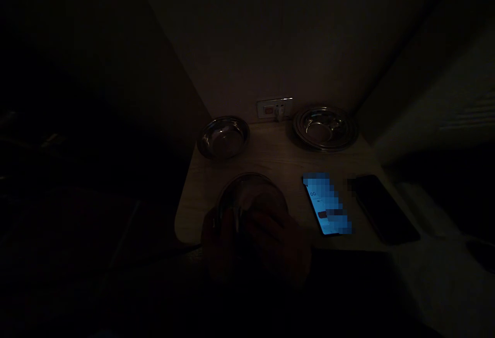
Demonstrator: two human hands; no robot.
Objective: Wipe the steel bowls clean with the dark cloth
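Observation:
The scene is very dark. At the front of the small wooden table, a round shiny steel bowl (pixel 247 188) is between my two hands. My left hand (pixel 219 242) is closed on its near left side, with the fingers up along the rim. From the right, my right hand (pixel 280 240) reaches over the rim. Its bent fingers lie across the near part of the bowl, closed against it. The bowl's near edge is lost in shadow under the hands, and I cannot tell whether anything small is under the fingers.
Another steel bowl (pixel 224 138) stands at the table's back left. Stacked steel plates (pixel 325 129) are at the back right. A lit phone (pixel 327 206) and a dark phone (pixel 384 209) lie to the right. A wall socket (pixel 274 108) is behind the table (pixel 270 147).

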